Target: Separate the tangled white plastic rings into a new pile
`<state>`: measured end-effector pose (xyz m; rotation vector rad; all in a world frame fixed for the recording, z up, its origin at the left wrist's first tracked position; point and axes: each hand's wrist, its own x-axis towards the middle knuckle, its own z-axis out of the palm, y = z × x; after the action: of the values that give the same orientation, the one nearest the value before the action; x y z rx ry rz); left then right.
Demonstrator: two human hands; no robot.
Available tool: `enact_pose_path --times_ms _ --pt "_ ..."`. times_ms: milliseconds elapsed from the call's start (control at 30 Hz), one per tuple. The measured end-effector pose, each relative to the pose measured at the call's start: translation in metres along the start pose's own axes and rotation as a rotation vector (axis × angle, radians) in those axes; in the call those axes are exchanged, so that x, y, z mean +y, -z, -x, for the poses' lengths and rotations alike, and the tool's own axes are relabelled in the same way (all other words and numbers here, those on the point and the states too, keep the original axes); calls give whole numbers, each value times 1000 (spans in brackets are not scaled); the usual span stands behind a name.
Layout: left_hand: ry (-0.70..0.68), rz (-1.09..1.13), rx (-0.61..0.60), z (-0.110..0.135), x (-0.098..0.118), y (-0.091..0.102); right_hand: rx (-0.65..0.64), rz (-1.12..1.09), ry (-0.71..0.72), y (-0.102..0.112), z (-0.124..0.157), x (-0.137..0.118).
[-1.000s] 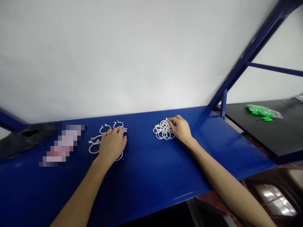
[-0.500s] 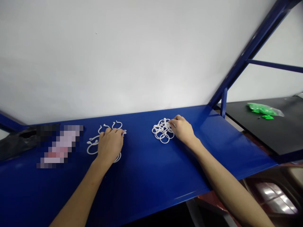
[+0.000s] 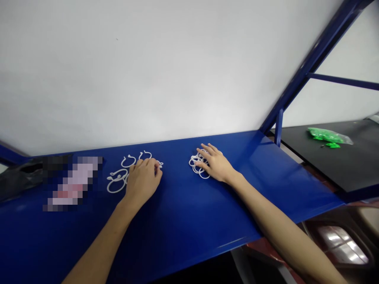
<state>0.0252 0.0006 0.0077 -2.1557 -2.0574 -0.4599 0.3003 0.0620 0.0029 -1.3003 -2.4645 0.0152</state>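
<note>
My left hand (image 3: 144,177) is low over a loose group of white plastic shower-curtain rings (image 3: 116,185), its fingers curled. Ends of one white ring (image 3: 160,164) poke out by its thumb and fingertips; the rest of that ring is hidden. Some rings of this group lie apart, with gaps in their loops and knobbed ends. My right hand (image 3: 215,163) is spread palm down on a heap of similar rings (image 3: 195,163), fingers apart, covering the heap's right part.
The rings lie on a blue shelf (image 3: 183,221) against a pale wall (image 3: 177,79). At left are a pixelated pinkish packet (image 3: 77,181) and a black bag (image 3: 20,177). A blue post (image 3: 296,79) rises at right; beyond it, a bag of green pieces (image 3: 328,136) lies on a black surface (image 3: 325,161).
My right hand has gone from a pinch at the heap's right edge to spread fingers, further left over it. My left hand has shifted slightly right; the loop below it no longer shows.
</note>
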Motion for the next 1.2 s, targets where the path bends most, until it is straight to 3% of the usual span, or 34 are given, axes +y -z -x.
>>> enact_pose_path --times_ms 100,433,667,800,933,1067,1200 --pt "-13 24 -21 1 1 -1 -103 -5 -32 -7 -3 0" --pt "-32 77 -59 3 3 -6 -183 27 -151 -7 -3 -5" --pt "-19 125 -4 2 4 -4 -101 62 -123 -7 -3 -5" --pt "36 376 26 1 7 2 58 23 -72 3 -2 -10" --pt "91 793 -107 3 16 8 182 -226 80 12 5 -31" --pt "84 1130 -212 8 27 10 143 -451 181 8 16 -55" --pt "83 1197 -199 14 37 6 142 -504 228 1 20 -64"
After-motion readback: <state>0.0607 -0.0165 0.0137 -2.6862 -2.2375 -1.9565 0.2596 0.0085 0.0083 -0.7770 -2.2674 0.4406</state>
